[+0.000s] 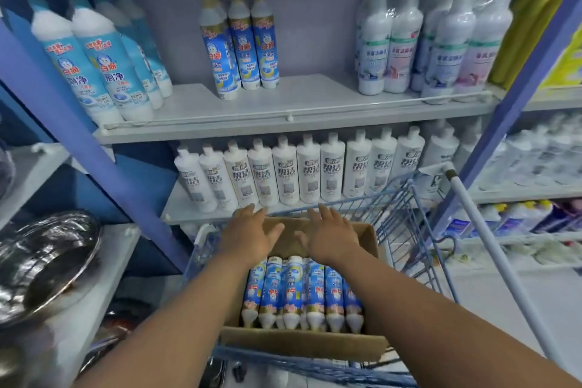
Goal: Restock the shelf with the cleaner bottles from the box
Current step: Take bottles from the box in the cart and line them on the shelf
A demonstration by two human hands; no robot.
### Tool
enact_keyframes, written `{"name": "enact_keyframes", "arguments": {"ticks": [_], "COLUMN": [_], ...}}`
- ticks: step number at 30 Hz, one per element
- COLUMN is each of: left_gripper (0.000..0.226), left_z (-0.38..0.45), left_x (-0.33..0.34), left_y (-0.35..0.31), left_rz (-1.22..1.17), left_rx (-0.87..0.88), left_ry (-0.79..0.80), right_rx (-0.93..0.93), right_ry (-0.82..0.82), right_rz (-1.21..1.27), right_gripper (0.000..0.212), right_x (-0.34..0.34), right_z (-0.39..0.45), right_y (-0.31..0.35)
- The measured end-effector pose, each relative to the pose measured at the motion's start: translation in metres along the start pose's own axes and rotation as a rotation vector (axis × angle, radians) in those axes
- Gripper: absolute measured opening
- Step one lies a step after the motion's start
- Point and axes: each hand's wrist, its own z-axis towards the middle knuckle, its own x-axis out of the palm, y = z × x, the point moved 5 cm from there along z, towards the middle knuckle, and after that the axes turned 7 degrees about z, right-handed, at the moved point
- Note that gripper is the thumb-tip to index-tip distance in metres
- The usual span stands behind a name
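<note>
Now both hands, left hand [252, 235] and right hand [330, 238], hover spread and empty over the box [302, 345]; next, grasp a near bottle [293, 291].

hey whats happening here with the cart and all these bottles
A person is restocking a store shelf. A cardboard box sits in a blue wire cart, packed with blue-labelled cleaner bottles lying on their sides. Both the left hand and the right hand are open over the far end of the box, holding nothing. A few matching bottles already stand on the upper shelf, with free space beside them.
</note>
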Motion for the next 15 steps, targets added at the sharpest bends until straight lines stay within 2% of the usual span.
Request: {"name": "enact_keyframes", "arguments": {"ticks": [5,9,12,15], "left_gripper": [0.076,0.062,0.070,0.059], "left_z": [0.002,0.004,0.011,0.013], "left_x": [0.069,0.122,0.168,0.211], "left_y": [0.002,0.003,0.012,0.023], "left_rz": [0.049,-0.010,-0.044,-0.069], "left_rx": [-0.072,-0.136,-0.195,-0.211], "left_ry": [0.141,0.246,0.368,0.455], "right_rx": [0.078,0.185,0.289,0.399], "right_ry": [0.102,0.207,0.279,0.377], "right_rz": [0.074,0.157,0.225,0.298], "right_gripper": [0.077,0.078,0.082,0.087], "right_x": [0.065,0.116,0.150,0.190], "right_z": [0.001,0.009,0.016,0.022], "right_y": [-0.031,-0.055,-0.071,-0.085]}}
